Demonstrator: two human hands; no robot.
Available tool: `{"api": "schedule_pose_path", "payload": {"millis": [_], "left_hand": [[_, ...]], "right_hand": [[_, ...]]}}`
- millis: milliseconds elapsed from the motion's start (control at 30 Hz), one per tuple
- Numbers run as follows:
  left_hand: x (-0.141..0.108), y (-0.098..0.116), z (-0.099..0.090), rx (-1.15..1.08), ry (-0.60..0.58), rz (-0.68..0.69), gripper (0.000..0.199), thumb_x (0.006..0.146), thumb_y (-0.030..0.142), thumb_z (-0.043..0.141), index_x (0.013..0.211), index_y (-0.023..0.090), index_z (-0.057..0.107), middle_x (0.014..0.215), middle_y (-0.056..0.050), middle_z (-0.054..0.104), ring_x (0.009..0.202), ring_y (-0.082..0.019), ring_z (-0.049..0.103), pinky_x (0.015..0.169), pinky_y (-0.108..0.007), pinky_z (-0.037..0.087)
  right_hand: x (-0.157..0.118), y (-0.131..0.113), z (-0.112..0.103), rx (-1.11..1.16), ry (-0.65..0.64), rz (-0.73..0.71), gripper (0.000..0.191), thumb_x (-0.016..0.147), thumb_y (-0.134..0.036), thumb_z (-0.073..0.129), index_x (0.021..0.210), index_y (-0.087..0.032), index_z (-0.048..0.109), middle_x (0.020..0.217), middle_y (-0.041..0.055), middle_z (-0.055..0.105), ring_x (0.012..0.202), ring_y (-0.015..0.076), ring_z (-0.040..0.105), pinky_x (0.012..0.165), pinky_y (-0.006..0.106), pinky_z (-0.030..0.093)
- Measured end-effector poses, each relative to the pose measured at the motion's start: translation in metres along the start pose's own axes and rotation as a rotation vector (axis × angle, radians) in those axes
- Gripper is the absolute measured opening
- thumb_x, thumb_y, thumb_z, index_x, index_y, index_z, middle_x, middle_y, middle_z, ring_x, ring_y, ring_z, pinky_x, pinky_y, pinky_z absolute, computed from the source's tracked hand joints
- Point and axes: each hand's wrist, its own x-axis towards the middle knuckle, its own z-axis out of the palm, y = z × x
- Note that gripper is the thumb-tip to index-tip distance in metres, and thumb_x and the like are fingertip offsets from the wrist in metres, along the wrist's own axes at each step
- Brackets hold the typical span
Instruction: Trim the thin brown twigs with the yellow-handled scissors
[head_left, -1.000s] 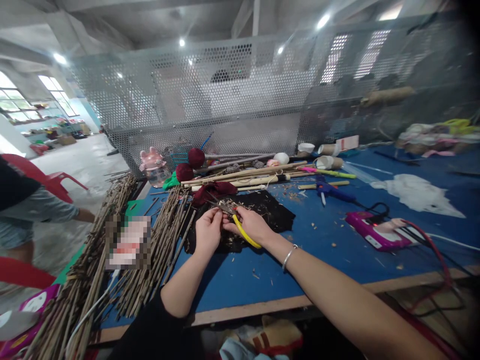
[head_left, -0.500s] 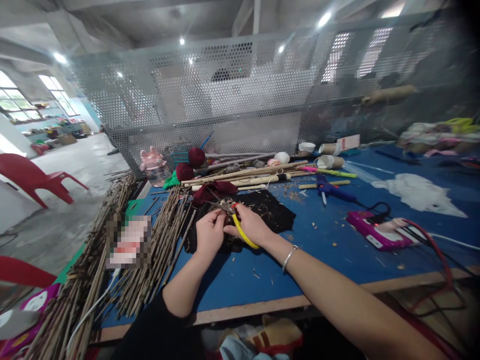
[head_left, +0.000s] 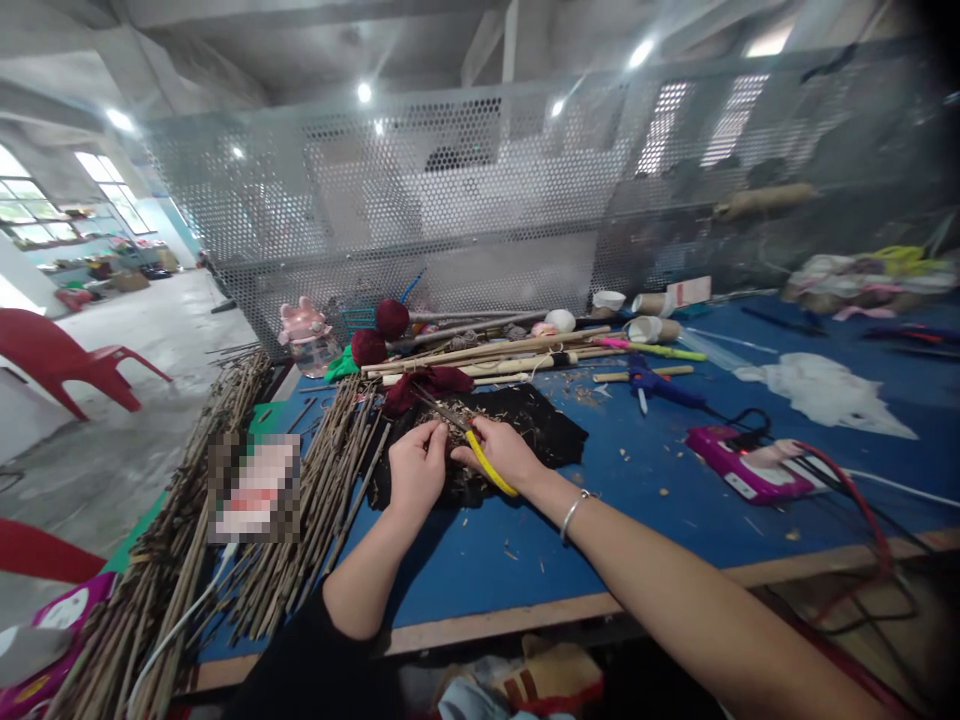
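My right hand [head_left: 499,452] is closed on yellow-handled scissors [head_left: 491,470], whose dark blades point up and to the left, just beyond my left fingertips. My left hand [head_left: 418,462] is in a pinch beside them; whatever its fingers hold is too small to make out. Beneath both hands lies a black cloth [head_left: 555,425] strewn with brown and pale plant scraps [head_left: 517,405]. A dark red cloth [head_left: 442,380] is bunched at its far edge, close to the blade tips.
Bundles of thin brown sticks [head_left: 322,490] cover the left side. Pale rods [head_left: 495,355] and dark red yarn balls [head_left: 369,348] lie behind. To the right are a blue glue gun [head_left: 660,385], a purple power strip [head_left: 750,470] with cables and a white plastic bag [head_left: 832,390]. A perforated metal panel [head_left: 450,210] stands behind.
The scissors have turned slightly, and their blades now sit a little apart from my left fingertips. My left hand stays pinched at nearly the same spot. The view has shifted slightly.
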Motion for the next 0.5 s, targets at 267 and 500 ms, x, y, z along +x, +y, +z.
{"api": "schedule_pose_path", "payload": {"millis": [267, 500], "left_hand": [[0.0021, -0.0032, 0.0062, -0.374, -0.03, -0.266, 0.03, 0.079, 0.04, 0.051, 0.078, 0.013, 0.063, 0.064, -0.003, 0.064, 0.057, -0.013, 0.058, 0.056, -0.022, 0.046], [0.0004, -0.0015, 0.0052, -0.316, -0.064, -0.191, 0.023, 0.079, 0.032, 0.049, 0.069, 0.015, 0.062, 0.061, 0.0, 0.061, 0.059, -0.012, 0.057, 0.058, -0.021, 0.045]], "right_hand": [[-0.0017, -0.004, -0.0034, -0.013, -0.025, -0.002, 0.042, 0.069, -0.054, 0.062, 0.089, -0.019, 0.049, 0.07, 0.0002, 0.058, 0.064, 0.0156, 0.055, 0.055, 0.022, 0.032], [-0.0033, -0.0075, -0.0029, 0.005, 0.043, -0.11, 0.046, 0.068, -0.053, 0.064, 0.09, -0.018, 0.045, 0.085, 0.0058, 0.057, 0.077, 0.0188, 0.054, 0.066, 0.027, 0.038]]}}
